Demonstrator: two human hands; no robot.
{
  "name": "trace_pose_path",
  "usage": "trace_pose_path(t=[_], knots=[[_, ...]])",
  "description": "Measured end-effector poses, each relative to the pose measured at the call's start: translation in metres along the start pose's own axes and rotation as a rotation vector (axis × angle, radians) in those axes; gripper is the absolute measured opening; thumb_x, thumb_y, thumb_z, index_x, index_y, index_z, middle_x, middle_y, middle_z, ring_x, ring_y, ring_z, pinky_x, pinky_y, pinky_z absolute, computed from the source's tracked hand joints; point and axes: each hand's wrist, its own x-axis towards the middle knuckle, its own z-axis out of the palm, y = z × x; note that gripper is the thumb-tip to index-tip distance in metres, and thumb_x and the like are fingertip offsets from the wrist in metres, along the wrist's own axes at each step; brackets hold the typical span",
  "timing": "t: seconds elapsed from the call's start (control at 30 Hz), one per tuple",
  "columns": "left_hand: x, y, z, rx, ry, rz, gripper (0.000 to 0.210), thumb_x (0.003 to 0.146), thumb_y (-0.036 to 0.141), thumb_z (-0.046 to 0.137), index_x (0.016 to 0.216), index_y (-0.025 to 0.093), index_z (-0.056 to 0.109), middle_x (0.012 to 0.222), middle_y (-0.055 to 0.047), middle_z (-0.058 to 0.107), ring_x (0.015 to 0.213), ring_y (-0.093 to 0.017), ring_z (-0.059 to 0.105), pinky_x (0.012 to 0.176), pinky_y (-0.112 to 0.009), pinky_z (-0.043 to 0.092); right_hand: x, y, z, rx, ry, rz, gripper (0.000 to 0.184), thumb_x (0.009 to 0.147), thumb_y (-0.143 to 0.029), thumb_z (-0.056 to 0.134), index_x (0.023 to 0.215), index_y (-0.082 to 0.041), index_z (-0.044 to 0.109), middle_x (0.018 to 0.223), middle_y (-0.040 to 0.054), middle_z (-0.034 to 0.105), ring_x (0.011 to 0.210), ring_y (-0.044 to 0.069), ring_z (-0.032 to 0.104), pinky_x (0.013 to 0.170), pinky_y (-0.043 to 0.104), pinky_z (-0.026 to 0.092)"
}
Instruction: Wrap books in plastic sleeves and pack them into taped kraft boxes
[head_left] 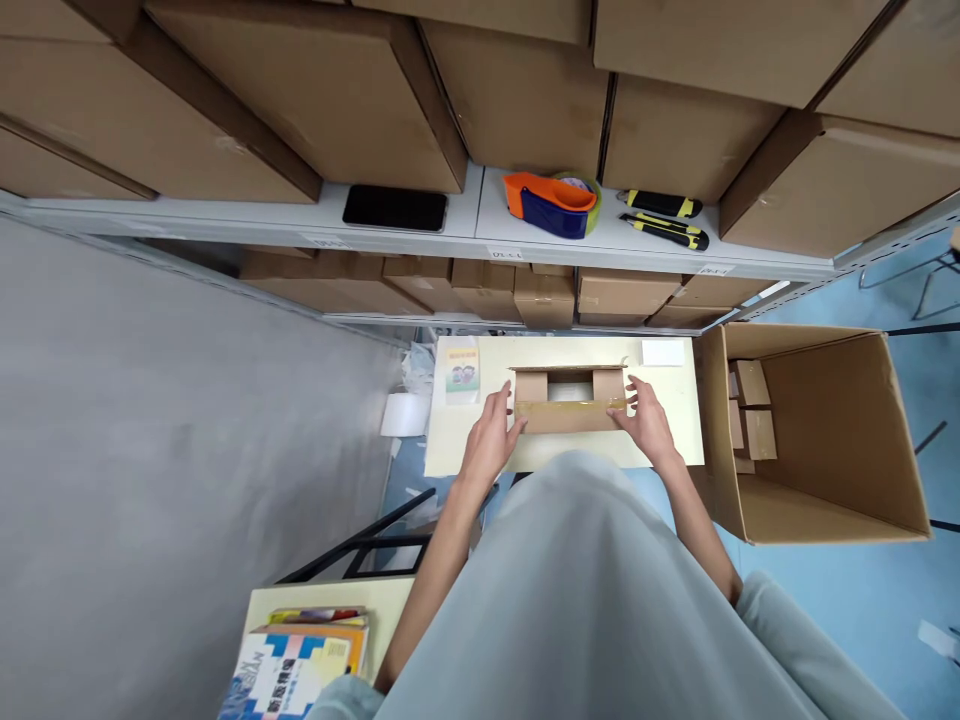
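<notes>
A small cardboard box (570, 418) lies on the pale table with its top flaps partly raised. Through the gap between the flaps a whitish inside shows, and clear tape runs along the front flap. My left hand (489, 432) grips the box's left end, thumb at the front corner and fingers along the side. At the right end my right hand (649, 425) holds the box, its thumb on the taped front flap and its fingers bent by the side.
The table (465, 440) also bears a booklet (462, 375) and a white card-like stack (662, 352). To the right stands a large open carton (832, 430) with small boxes inside. On the shelf above are a phone (395, 208), a tape dispenser (553, 205) and cutters (666, 230). Books (300, 660) lie lower left.
</notes>
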Motion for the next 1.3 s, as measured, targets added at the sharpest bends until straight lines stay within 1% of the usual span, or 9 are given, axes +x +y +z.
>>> trace_pose_path(t=[0.13, 0.2, 0.3, 0.4, 0.5, 0.73, 0.93, 1.13, 1.3], knots=[[0.015, -0.005, 0.002, -0.045, 0.08, 0.011, 0.106, 0.094, 0.032, 0.074, 0.177, 0.03, 0.007, 0.169, -0.022, 0.039, 0.125, -0.033, 0.07, 0.096, -0.045, 0.062, 0.007, -0.008, 0.004, -0.052, 0.051, -0.027, 0.086, 0.096, -0.039, 0.065, 0.172, -0.028, 0.026, 0.147, 0.0183, 0.056, 0.111, 0.033, 0.071, 0.083, 0.049, 0.064], [0.019, -0.004, -0.001, -0.045, 0.076, 0.059, 0.105, 0.092, 0.029, 0.076, 0.176, 0.034, 0.013, 0.173, -0.019, 0.034, 0.136, -0.034, 0.064, 0.105, -0.047, 0.059, 0.007, -0.011, 0.001, -0.045, 0.048, -0.05, 0.081, 0.096, -0.037, 0.063, 0.169, -0.03, 0.03, 0.146, 0.0164, 0.057, 0.109, 0.032, 0.071, 0.084, 0.048, 0.064], [0.02, -0.004, -0.005, -0.037, 0.056, 0.11, 0.088, 0.093, 0.026, 0.074, 0.169, 0.033, 0.032, 0.167, -0.015, 0.044, 0.143, -0.033, 0.059, 0.113, -0.048, 0.055, 0.004, -0.009, -0.003, -0.033, 0.065, -0.044, 0.063, 0.097, -0.038, 0.063, 0.157, -0.029, 0.046, 0.14, 0.0141, 0.06, 0.107, 0.031, 0.072, 0.086, 0.049, 0.064], [0.015, -0.006, -0.005, -0.026, 0.039, 0.137, 0.055, 0.097, 0.027, 0.069, 0.15, 0.029, 0.056, 0.152, -0.013, 0.058, 0.138, -0.032, 0.062, 0.114, -0.046, 0.054, -0.001, -0.004, -0.004, -0.037, 0.028, -0.035, 0.042, 0.098, -0.044, 0.063, 0.137, -0.028, 0.062, 0.139, 0.0131, 0.061, 0.104, 0.031, 0.074, 0.087, 0.049, 0.064], [0.01, -0.008, -0.001, -0.057, 0.013, 0.154, 0.036, 0.103, 0.033, 0.061, 0.139, 0.027, 0.062, 0.14, -0.011, 0.067, 0.131, -0.029, 0.066, 0.113, -0.044, 0.054, -0.007, 0.0, -0.002, 0.01, -0.016, -0.04, 0.037, 0.1, -0.052, 0.062, 0.128, -0.027, 0.067, 0.136, 0.0128, 0.064, 0.101, 0.03, 0.075, 0.089, 0.049, 0.064], [0.014, -0.007, 0.012, -0.217, 0.078, 0.005, 0.026, 0.105, 0.041, 0.057, 0.124, 0.026, 0.068, 0.126, -0.009, 0.071, 0.108, -0.024, 0.072, 0.1, -0.041, 0.059, -0.005, -0.001, 0.005, 0.218, 0.058, 0.064, 0.042, 0.104, -0.062, 0.051, 0.111, -0.025, 0.07, 0.119, 0.0113, 0.075, 0.091, 0.026, 0.076, 0.085, 0.042, 0.063], [0.026, -0.013, 0.029, -0.422, 0.155, -0.166, 0.026, 0.094, 0.044, 0.066, 0.111, 0.025, 0.069, 0.123, -0.009, 0.071, 0.096, -0.021, 0.071, 0.089, -0.038, 0.062, 0.006, 0.015, 0.016, 0.348, 0.112, 0.204, 0.051, 0.088, -0.067, 0.067, 0.112, -0.022, 0.067, 0.118, 0.0135, 0.077, 0.091, 0.026, 0.075, 0.082, 0.043, 0.063], [0.042, -0.028, 0.031, -0.631, 0.073, -0.291, 0.037, 0.078, 0.049, 0.081, 0.102, 0.023, 0.071, 0.12, -0.01, 0.075, 0.095, -0.024, 0.072, 0.086, -0.039, 0.063, 0.02, 0.04, 0.027, 0.608, 0.033, 0.328, 0.066, 0.073, -0.073, 0.079, 0.11, -0.02, 0.07, 0.112, 0.0114, 0.077, 0.086, 0.022, 0.072, 0.08, 0.041, 0.065], [0.053, -0.034, 0.035, -0.62, 0.094, -0.299, 0.039, 0.075, 0.048, 0.083, 0.101, 0.021, 0.072, 0.119, -0.01, 0.074, 0.09, -0.021, 0.072, 0.089, -0.04, 0.062, 0.032, 0.042, 0.028, 0.47, 0.07, 0.271, 0.061, 0.077, -0.071, 0.077, 0.109, -0.02, 0.072, 0.111, 0.0118, 0.078, 0.084, 0.024, 0.072, 0.085, 0.045, 0.064]])
